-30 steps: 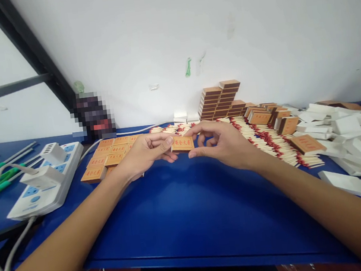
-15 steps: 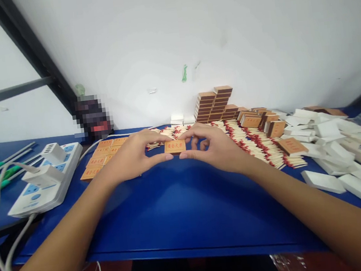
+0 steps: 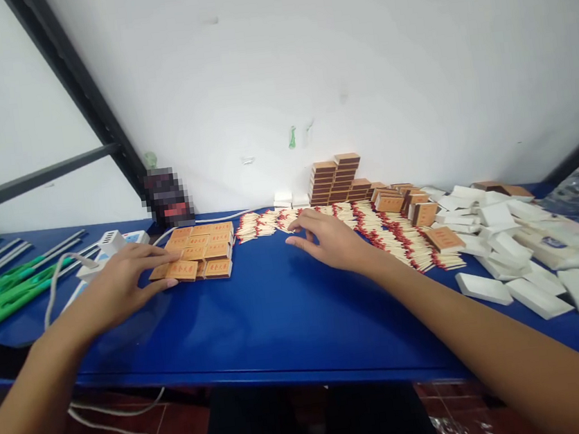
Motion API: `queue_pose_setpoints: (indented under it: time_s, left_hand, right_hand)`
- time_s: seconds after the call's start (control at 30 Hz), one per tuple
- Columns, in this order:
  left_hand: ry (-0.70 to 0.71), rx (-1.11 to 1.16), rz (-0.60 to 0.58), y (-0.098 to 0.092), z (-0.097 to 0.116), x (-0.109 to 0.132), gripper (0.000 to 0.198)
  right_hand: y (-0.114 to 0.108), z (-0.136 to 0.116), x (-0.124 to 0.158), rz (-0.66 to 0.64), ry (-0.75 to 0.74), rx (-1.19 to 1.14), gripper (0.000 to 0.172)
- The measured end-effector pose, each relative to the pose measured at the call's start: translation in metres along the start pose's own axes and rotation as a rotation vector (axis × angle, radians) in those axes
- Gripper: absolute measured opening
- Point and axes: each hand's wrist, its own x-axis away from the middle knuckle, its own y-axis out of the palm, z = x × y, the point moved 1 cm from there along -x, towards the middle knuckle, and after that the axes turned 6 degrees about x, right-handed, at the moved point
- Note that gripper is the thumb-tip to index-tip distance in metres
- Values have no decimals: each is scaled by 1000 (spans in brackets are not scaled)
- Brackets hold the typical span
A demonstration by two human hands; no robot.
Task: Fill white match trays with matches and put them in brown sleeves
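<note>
My left hand (image 3: 128,280) pinches an orange matchbox (image 3: 185,270) between fingers and thumb, at the near left of a block of stacked matchboxes (image 3: 209,243) with red lettering. Whether that box rests fully on its neighbours I cannot tell. My right hand (image 3: 326,238) hovers over the blue table with fingers bent and apart, nothing in them. Just behind its fingertips lie loose red-tipped matches (image 3: 259,224). More matches (image 3: 393,233) spread in long rows to the right, partly hidden by the hand and forearm.
Tall piles of matchboxes (image 3: 335,180) stand against the wall. White inner trays (image 3: 486,288) are heaped at the right beside a plastic bag (image 3: 558,238). A white power strip (image 3: 138,238) with a cable and green-handled rods (image 3: 20,286) lie at the left.
Both hands were holding the matchbox at the middle. My left hand has carried it left to the stacked boxes, and my right hand has let go. The view has shifted slightly.
</note>
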Motion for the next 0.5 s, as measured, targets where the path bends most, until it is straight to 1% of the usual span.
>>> queue_pose_setpoints:
  time_s: [0.07,0.23,0.33,0.4,0.47,0.5]
  left_hand:
    - [24,-14,11,7,-2,-3,36]
    - [72,-19,105,19,-3,-9,36]
    - [71,13,82,22,2,-12,39]
    - [57,19,47,20,11,-17,50]
    - [46,53,28,17,28,-30,66]
    - [50,72,40,16,39,-39,66]
  right_hand:
    - [0,0,0,1,8,12,25]
    - [0,2,-1,8,12,32,25]
    - [-2,4,-2,13,27,69,24]
    - [-6,8,-3,23,81,128,23]
    - [-12,17,-4,35,175,210,24]
    - [-15,22,-4,42,227,255,24]
